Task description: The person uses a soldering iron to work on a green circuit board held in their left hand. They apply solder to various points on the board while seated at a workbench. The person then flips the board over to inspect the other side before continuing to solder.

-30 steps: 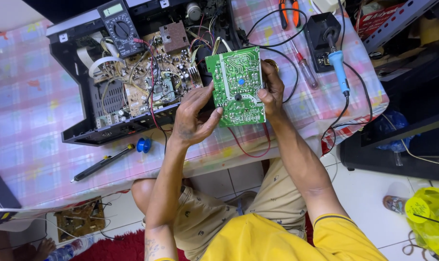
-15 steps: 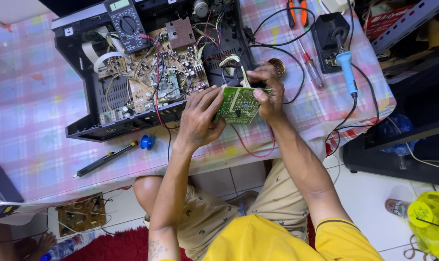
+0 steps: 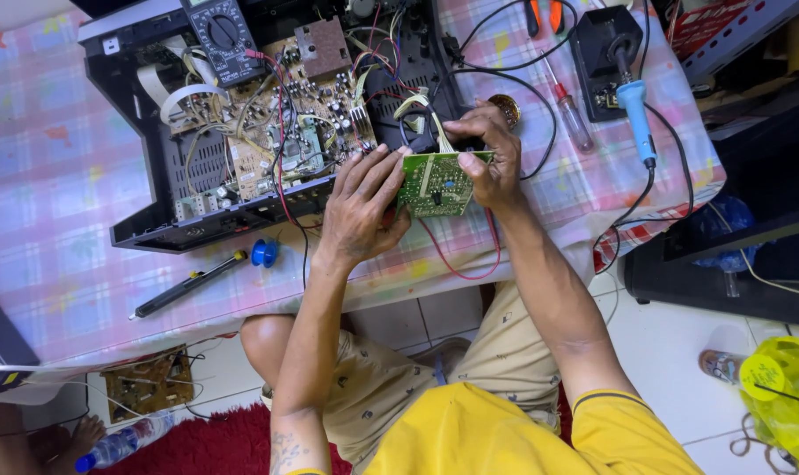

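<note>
The far edge of the green circuit board (image 3: 435,183) is hidden behind the fingers. It is grasped by the left hand (image 3: 360,207) and right hand (image 3: 492,158) near the table's (image 3: 56,264) front edge, beside the open black chassis (image 3: 188,189) filled with boards and wires.

Open cloth (image 3: 56,220) left of the chassis (image 3: 166,224); soldering iron (image 3: 635,110) and cables (image 3: 540,132) crowding the right.
</note>
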